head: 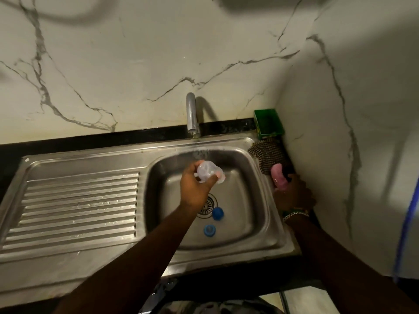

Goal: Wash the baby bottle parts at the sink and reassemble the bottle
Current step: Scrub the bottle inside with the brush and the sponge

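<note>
Near the centre of the frame the left hand (pixel 195 182) grips a clear baby bottle (pixel 209 171), fingers curled round it, holding it above the steel sink (pixel 254 227) basin and just below the tap (pixel 192 114). Water falls from the spout onto the bottle, which looks blurred (its open end cannot be made out).

At the right edge of the basin, the right hand (pixel 292 193) is clenched round a pink object (pixel 279 176) that stands up out of the fist; what the object is cannot be told. A bracelet (pixel 295 215) circles that wrist.

On the basin floor, lower centre of the frame, lie two blue bottle parts: one blue cap (pixel 218 213) just right of the drain strainer (pixel 209 206), and a blue ring (pixel 209 230) below it, a little apart from both.

A patterned scrub cloth (pixel 266 155) lies on the sink rim in the right middle of the frame, just above the right hand. Behind it, in the corner, a green tray (pixel 268 122) stands against the marble wall (pixel 113 64). The ribbed drainboard (pixel 79 207) fills the left middle of the frame, with a few water drops on it.
</note>
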